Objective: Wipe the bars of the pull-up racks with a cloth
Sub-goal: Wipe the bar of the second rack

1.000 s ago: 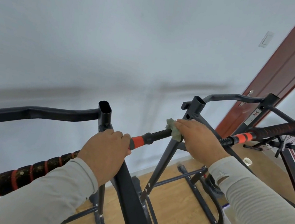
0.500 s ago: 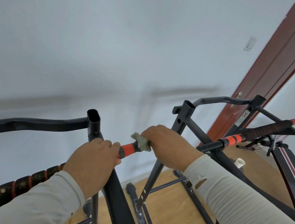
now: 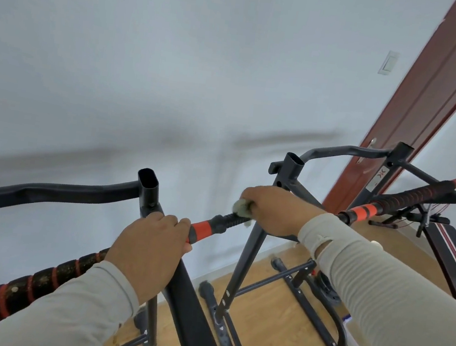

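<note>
At frame centre, the long pull-up bar (image 3: 214, 226) ran from 8 o'clock up to 2 o'clock, black grip with orange bands. Left hand (image 3: 148, 252) sat at roughly 6 o'clock from centre, fingers curled over the bar just beside an orange band (image 3: 201, 228), gripping it. Right hand (image 3: 274, 210) sat at 3 o'clock from the left hand, further up the same bar, fingers wrapped around a grey-green cloth (image 3: 241, 207) and pressing it onto the ribbed black section. Cloth bulged out at the hand's 9 o'clock side, touching the bar. Both forearms in pale sleeves; right sleeve (image 3: 378, 292) had a tear near the wrist. Two dark rack uprights (image 3: 148, 189) (image 3: 290, 169) with open tube tops stood behind the bar. Red-brown door (image 3: 429, 111) at 2 o'clock, wood floor (image 3: 267, 333) at 5 o'clock.
</note>
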